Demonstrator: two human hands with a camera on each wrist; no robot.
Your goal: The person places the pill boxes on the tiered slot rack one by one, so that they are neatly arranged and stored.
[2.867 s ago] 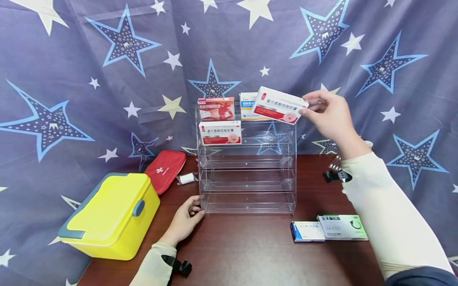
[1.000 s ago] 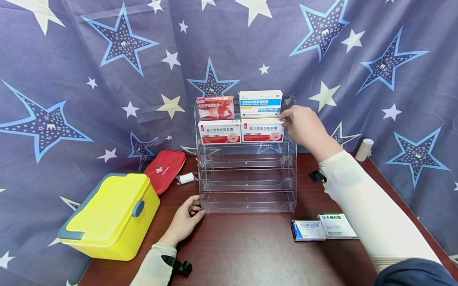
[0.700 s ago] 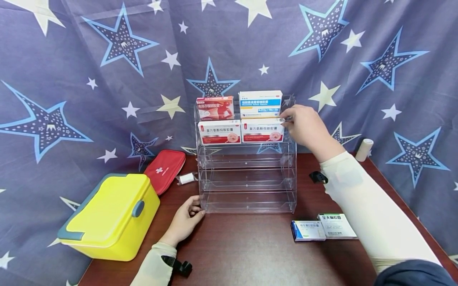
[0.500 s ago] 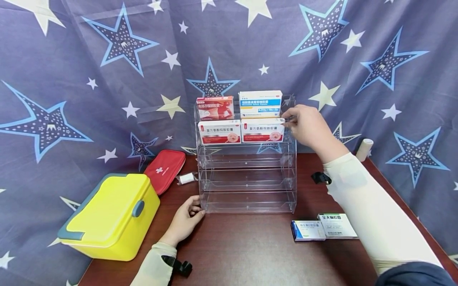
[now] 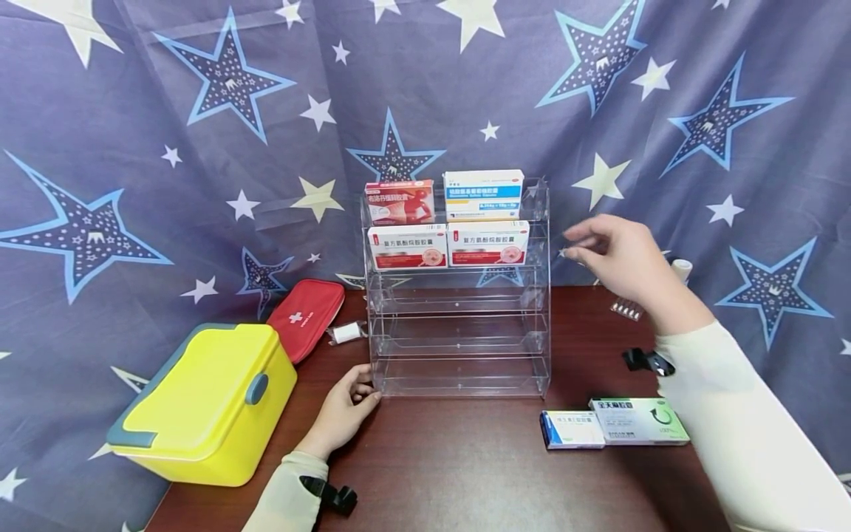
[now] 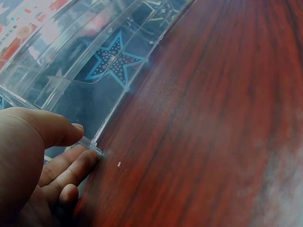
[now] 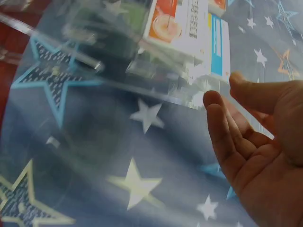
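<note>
A clear tiered display rack [image 5: 459, 366] stands in the middle of the table. My left hand [image 5: 342, 410] pinches its lower front left corner between thumb and fingers, close up in the left wrist view [image 6: 42, 156]. Holding nothing, my right hand [image 5: 621, 258] hovers off the rack's right side, fingers loosely bent. Two white-and-red medicine boxes, a left one [image 5: 408, 247] and a right one [image 5: 488, 244], sit side by side on the second tier. Above them on the top tier are a red medicine box [image 5: 400, 202] and a white-and-blue medicine box [image 5: 484, 195].
A blue-and-white box [image 5: 573, 430] and a green-and-white box [image 5: 638, 421] lie at the right front. On the left are a yellow case [image 5: 206, 399], a red first aid pouch [image 5: 308, 318] and a small wrapped white item [image 5: 346, 332]. Behind my right hand are a blister pack [image 5: 627, 309] and a white roll [image 5: 681, 269].
My right hand set the second white-and-red box on the second tier beside its match, let go and drew back to the right. My left hand stays at the rack's corner.
</note>
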